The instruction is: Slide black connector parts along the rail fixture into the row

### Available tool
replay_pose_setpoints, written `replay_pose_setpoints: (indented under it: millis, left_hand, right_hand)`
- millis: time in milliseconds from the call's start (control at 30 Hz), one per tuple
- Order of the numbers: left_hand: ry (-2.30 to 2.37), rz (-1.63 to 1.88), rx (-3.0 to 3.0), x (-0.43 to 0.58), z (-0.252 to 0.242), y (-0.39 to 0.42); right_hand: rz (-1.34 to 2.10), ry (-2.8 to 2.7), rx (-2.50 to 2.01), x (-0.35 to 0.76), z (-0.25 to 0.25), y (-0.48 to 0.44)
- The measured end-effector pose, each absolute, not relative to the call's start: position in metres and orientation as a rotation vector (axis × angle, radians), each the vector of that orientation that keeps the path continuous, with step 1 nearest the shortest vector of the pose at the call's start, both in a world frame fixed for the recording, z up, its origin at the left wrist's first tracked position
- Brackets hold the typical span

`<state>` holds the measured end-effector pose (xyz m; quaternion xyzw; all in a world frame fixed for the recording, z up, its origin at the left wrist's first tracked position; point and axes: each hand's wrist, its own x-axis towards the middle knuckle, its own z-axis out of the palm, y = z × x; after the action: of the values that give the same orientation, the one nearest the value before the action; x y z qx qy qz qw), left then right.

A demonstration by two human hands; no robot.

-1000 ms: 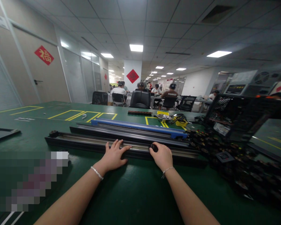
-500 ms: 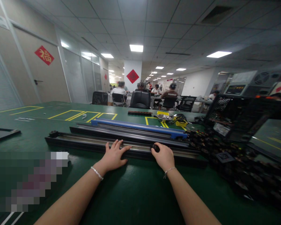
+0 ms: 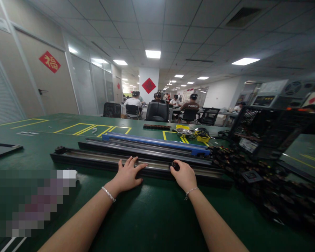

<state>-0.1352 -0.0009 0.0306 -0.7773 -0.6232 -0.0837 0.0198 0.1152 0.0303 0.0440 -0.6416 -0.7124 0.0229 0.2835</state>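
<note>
A long black channel with a metallic strip inside [image 3: 89, 157] lies across the green table in front of me. My left hand [image 3: 128, 175] rests on its near side, fingers spread and nothing held. Farther right along the same channel, my right hand [image 3: 185, 175] is closed around a small dark round piece [image 3: 175, 165]; its exact kind cannot be made out. The fingers hide part of this piece and of the channel. Behind lie a second black channel [image 3: 147, 150] and a blue one [image 3: 154, 140], roughly parallel.
A heap of black parts [image 3: 252, 175] borders the channels on the right, with an open black case [image 3: 267, 129] behind it. A metal dish [image 3: 183, 131] stands at the far side. Flat dark panel [image 3: 4, 150] at left. People sit beyond the table.
My right hand has shifted very slightly to the right, still around the small dark piece. My left hand and the channels stay in place.
</note>
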Motion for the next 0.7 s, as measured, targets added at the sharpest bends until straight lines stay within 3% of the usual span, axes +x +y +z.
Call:
replay_pose_setpoints:
  millis: [700]
  left_hand:
    - [-1.928, -0.257, -2.414, -0.136, 0.030, 0.000]
  right_hand:
    - [0.099, -1.906, -1.770, 0.126, 0.048, 0.030]
